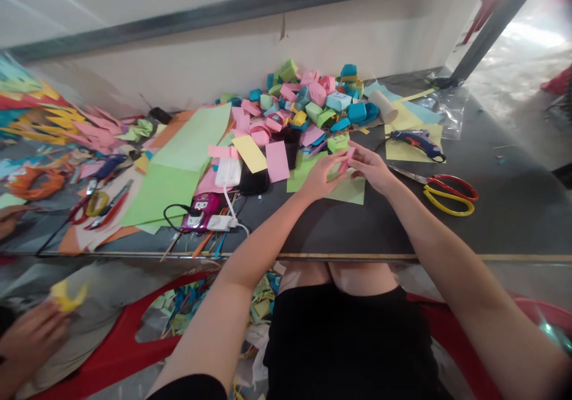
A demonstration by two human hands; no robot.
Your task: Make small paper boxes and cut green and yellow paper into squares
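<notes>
Between my fingertips is a small piece of folded pink paper, held over light green sheets on the dark table. My left hand pinches it from the left side. From the right, my right hand closes its thumb and fingers on the same piece, partly hiding it. Just behind my hands sits a light green folded paper piece. Scissors with one red and one yellow handle lie right of my right hand. A pink paper rectangle and a yellow one lie to the left.
A heap of folded paper pieces stands against the wall. A glue gun rests on yellow paper. A purple power strip with cables, a phone and large green sheets lie left. A co-worker's hand holds yellow paper.
</notes>
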